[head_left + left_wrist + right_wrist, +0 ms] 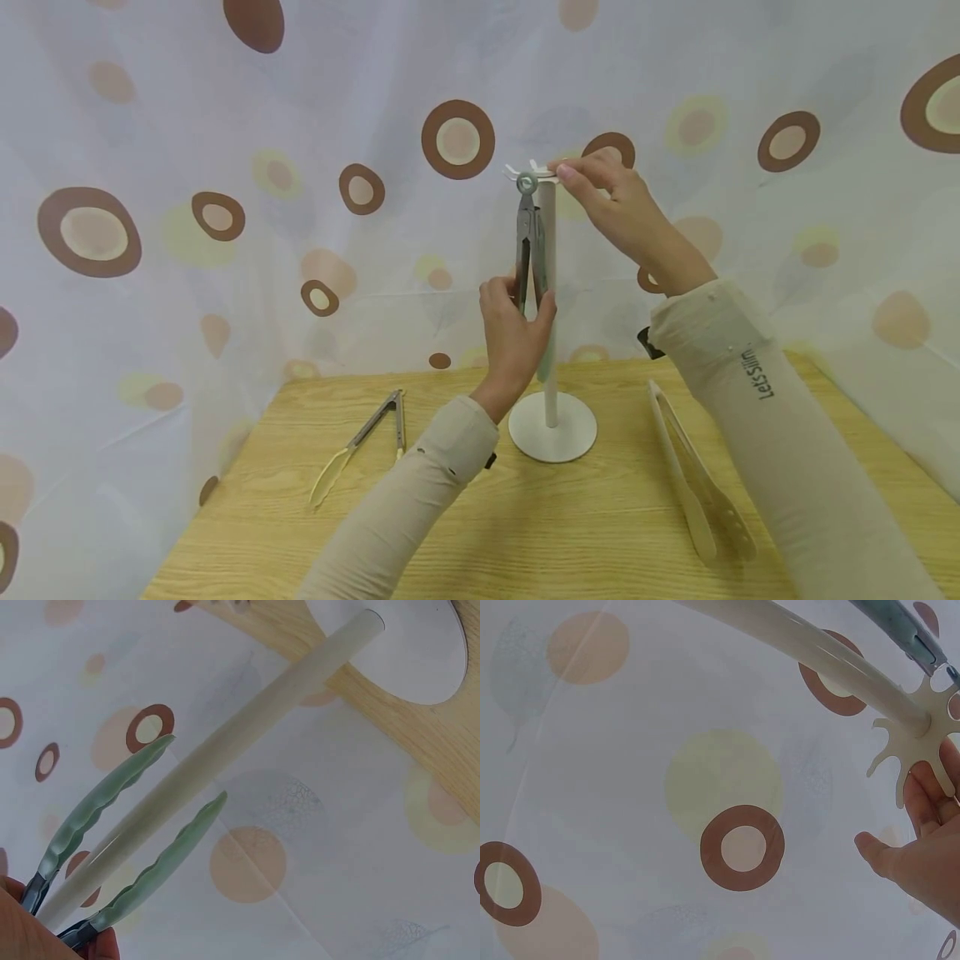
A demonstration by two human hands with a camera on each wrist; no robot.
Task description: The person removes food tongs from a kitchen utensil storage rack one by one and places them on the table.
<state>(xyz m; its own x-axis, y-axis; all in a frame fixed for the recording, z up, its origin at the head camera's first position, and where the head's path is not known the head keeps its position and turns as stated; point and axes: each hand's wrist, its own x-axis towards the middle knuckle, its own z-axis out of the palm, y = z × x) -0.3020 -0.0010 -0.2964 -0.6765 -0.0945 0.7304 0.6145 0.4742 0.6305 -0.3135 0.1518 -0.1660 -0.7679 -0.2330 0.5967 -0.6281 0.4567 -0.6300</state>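
Note:
My left hand (513, 337) grips the arms of grey-green tongs (528, 229) hanging ring-end up at a white hook stand (552, 429). The ring lies against the stand's top hooks; whether a hook passes through it, I cannot tell. In the left wrist view, the tongs' pale green scalloped tips (112, 791) point down on either side of the pole (202, 761). At the top, my right hand (618, 200) holds the stand by its hooks. The right wrist view has its bent fingers (924, 796) behind the splayed hooks (915, 754), thumb apart from them.
On the wooden table (600, 533), tongs with pale yellow tips (330, 475) lie spread at left. Beige tongs (693, 483) lie at right, near my right sleeve. A curtain (420, 50) with brown and yellow circles hangs close behind the table and along its sides.

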